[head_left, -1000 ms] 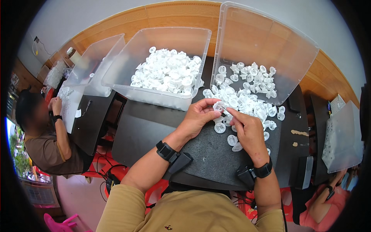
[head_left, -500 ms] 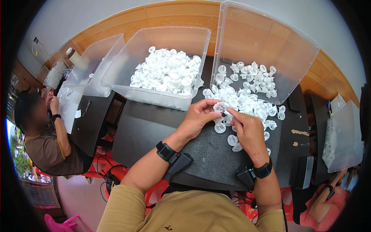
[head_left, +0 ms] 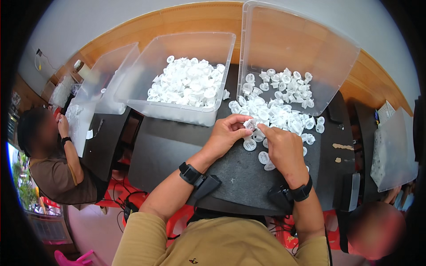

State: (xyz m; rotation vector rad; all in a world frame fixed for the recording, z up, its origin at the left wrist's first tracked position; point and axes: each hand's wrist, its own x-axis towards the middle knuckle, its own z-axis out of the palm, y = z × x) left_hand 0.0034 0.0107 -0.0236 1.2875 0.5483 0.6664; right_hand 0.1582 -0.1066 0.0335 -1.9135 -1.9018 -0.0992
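Note:
My left hand pinches a small white plastic fitting with a round disc end between thumb and index finger. Closed in a pinch, my right hand meets the fitting from the right. What its fingertips grip, if anything, is too small to make out. Just beyond both hands lies a heap of like white fittings, spilling toward me. A few loose ones, such as a round-faced fitting, lie by my fingers on the dark grey mat. Each wrist wears a black band with a box-shaped device.
A clear bin full of white fittings stands at the back left. Another clear bin lies tipped behind the heap, fittings inside. A co-worker sits at the left table; another person is at the lower right. A clear bin stands far right.
My hands stay together at the fitting, the right fingers slightly shifted against it. The person at the lower right has leaned into view. The whole view has shifted slightly.

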